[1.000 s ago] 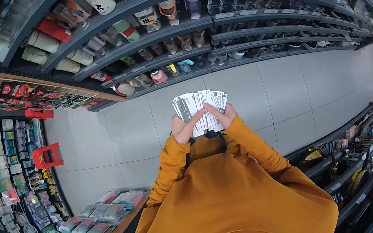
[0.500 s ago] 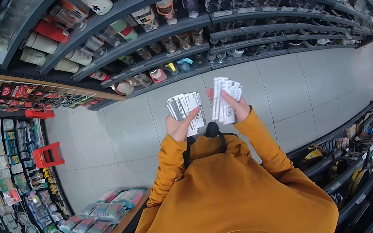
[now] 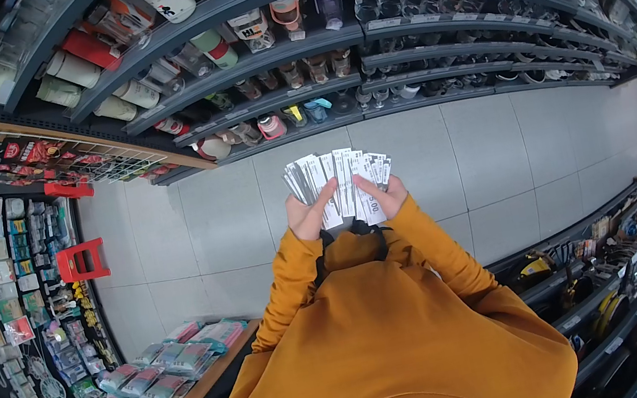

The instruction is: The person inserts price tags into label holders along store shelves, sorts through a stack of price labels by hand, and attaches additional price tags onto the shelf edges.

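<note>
Several white printed paper labels are fanned out in front of my body, in two bunches that meet in the middle. My left hand [image 3: 309, 214] is closed on the left bunch of labels [image 3: 313, 176], its thumb lying across their front. Around the right bunch of labels [image 3: 371, 205] my right hand [image 3: 387, 193] is closed, thumb pointing inward. The two thumbs are a small distance apart. Most of the fingers are hidden behind the paper.
Dark shelves [image 3: 260, 60] with cups, bottles and bowls run along the far side. A red stool [image 3: 82, 262] stands at the left by hanging goods. Packaged goods [image 3: 159, 380] lie on a wood-edged shelf at the lower left. More shelving [image 3: 598, 286] is at the lower right.
Half a second ago my right hand was farther right with its labels, apart from the left bunch. It has come back beside my left hand, and the bunches meet again.
</note>
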### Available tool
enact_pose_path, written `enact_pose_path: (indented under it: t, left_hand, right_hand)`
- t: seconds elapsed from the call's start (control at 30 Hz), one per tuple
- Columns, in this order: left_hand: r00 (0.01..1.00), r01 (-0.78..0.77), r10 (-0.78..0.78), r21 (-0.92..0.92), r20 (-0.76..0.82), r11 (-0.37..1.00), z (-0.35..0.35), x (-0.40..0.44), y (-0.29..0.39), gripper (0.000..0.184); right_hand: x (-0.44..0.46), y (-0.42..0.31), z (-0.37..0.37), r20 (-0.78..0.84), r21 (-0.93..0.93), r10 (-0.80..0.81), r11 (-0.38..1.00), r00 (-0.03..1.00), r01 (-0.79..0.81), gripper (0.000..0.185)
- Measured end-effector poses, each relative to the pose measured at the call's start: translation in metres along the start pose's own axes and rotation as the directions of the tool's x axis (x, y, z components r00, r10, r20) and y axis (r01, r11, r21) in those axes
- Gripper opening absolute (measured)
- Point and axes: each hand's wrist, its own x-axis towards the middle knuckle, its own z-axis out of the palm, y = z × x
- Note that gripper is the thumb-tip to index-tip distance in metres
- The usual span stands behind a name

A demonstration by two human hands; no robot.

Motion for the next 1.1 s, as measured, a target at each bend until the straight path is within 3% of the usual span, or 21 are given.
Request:
enact_pose_path:
  t: [0.1,0.17,0.27,0.37,0.4,0.5,0.6,0.7,0.73,0.83,0.97,1.1]
  left_hand:
    - [0.994,0.076,-0.086,-0.137,-0.065,0.988,0.002,0.001,0.002,0.028]
    - [0.999,0.024,-0.028,-0.084,-0.045,0.996,0.005,-0.001,0.007,0.028]
    - [0.999,-0.038,0.039,0.013,-0.017,0.999,0.003,0.001,0.004,0.028]
    - [0.998,0.025,-0.023,0.022,-0.055,0.999,0.002,0.005,0.002,0.029]
    - [0.995,0.065,-0.064,0.007,-0.078,0.998,0.002,0.006,0.001,0.03]
    - [0.991,0.111,-0.132,-0.352,-0.037,0.93,-0.001,0.009,0.0,0.026]
    - [0.996,0.085,-0.074,-0.248,0.053,0.965,-0.002,0.005,0.011,0.025]
    - [0.989,0.111,-0.098,-0.117,0.109,0.987,-0.006,0.004,0.014,0.028]
    - [0.986,0.128,-0.119,-0.068,0.12,0.99,-0.006,0.005,0.014,0.031]
    - [0.991,0.042,-0.044,0.013,0.123,0.999,0.005,0.006,0.015,0.029]
    - [0.997,-0.014,0.016,-0.018,0.073,1.0,0.015,0.009,0.015,0.029]
    - [0.998,0.004,-0.003,-0.017,0.056,1.0,0.02,0.01,0.018,0.027]
  right_hand:
    - [0.001,-0.001,-0.001,-0.02,-0.048,-0.017,0.999,1.0,0.016,0.027]
    - [0.0,-0.006,0.0,-0.042,-0.024,-0.009,1.0,0.999,0.008,0.027]
    - [-0.002,-0.015,0.019,-0.096,0.084,-0.227,0.968,0.969,0.236,0.027]
    - [0.004,0.001,0.002,0.023,-0.035,-0.05,0.998,0.998,0.051,0.029]
    - [0.005,0.002,0.0,-0.008,-0.023,-0.029,0.999,1.0,0.029,0.03]
    - [0.009,0.0,-0.006,-0.095,0.056,0.019,0.998,0.995,-0.014,0.03]
    - [0.02,-0.009,-0.015,-0.141,0.181,0.029,0.983,0.99,-0.003,0.029]
    - [0.02,-0.017,-0.012,-0.063,0.319,-0.064,0.944,0.996,0.081,0.03]
    - [0.021,-0.013,-0.011,-0.022,0.336,-0.036,0.941,0.999,0.042,0.031]
    - [0.022,0.014,-0.01,-0.042,0.13,0.048,0.991,0.998,-0.042,0.032]
    - [0.016,0.001,0.009,-0.069,0.407,0.095,0.911,0.993,-0.059,0.037]
    - [0.015,-0.008,0.009,-0.01,0.317,0.183,0.933,0.983,-0.17,0.044]
